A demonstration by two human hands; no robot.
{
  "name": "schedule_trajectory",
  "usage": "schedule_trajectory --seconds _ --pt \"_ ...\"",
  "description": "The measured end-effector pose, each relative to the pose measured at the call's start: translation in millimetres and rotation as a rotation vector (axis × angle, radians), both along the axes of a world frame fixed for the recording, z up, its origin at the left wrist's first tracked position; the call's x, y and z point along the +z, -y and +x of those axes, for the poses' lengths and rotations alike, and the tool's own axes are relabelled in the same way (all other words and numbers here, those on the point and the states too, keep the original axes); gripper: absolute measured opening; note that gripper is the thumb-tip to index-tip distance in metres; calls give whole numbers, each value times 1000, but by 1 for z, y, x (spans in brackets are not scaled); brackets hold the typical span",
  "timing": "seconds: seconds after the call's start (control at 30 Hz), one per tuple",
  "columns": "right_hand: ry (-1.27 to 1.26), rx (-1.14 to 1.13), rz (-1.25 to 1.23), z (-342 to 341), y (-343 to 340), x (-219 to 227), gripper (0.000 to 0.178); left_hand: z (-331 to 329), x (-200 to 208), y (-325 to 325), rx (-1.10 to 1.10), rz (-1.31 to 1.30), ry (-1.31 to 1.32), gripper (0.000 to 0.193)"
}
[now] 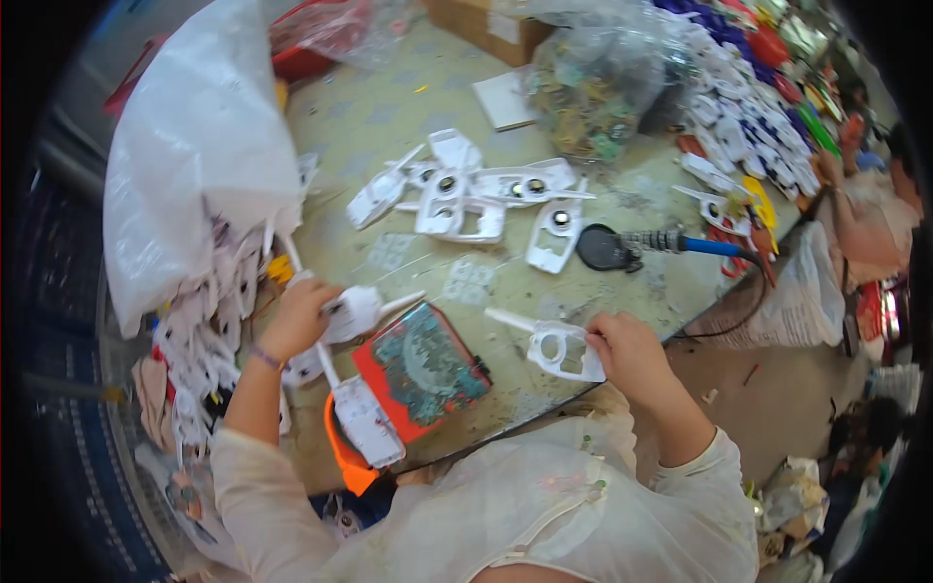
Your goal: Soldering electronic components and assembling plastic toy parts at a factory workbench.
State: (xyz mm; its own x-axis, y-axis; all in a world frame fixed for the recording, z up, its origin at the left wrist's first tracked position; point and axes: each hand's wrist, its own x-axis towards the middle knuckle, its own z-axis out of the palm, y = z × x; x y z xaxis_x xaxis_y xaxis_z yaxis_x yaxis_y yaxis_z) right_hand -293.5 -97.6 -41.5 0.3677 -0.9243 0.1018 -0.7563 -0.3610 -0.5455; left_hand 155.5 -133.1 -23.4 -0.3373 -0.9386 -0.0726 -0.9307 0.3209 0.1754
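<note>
My right hand (pixel 627 358) pinches the edge of a white plastic housing (pixel 561 352) with a round ring opening and a narrow handle, just above the table's near edge. On the left, my left hand (pixel 293 319) is closed, its fingers against a white plastic piece (pixel 354 313); the exact grip is partly hidden. Close to it, another white housing (pixel 365 423) leans against a red block (pixel 423 374) with a stained grey-green top. Several white housings with round metal discs (pixel 447 185) lie grouped in the middle of the table.
A blue-handled soldering iron (pixel 709 247) rests in a spring holder beside a black round pad (pixel 604 248). A white sack (pixel 199 146) spills white parts at left. A clear bag of small parts (pixel 588 92) and a cardboard box (pixel 491 27) stand at the back. An orange container (pixel 352 464) sits near.
</note>
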Motion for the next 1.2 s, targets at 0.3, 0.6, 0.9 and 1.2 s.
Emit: schedule_trajectory --seconds 0.3,0.6,0.9,1.2 --pt "-299 -227 71 -70 -13 35 10 17 9 -29 23 -14 194 29" --pt "-315 -358 228 -79 -18 42 24 4 1 -29 83 -65 -4 19" --pt "-208 -528 101 -75 -15 41 13 16 12 -42 176 21 49 22" --pt "-85 -224 -40 27 15 63 28 3 12 -7 66 78 -204 30"
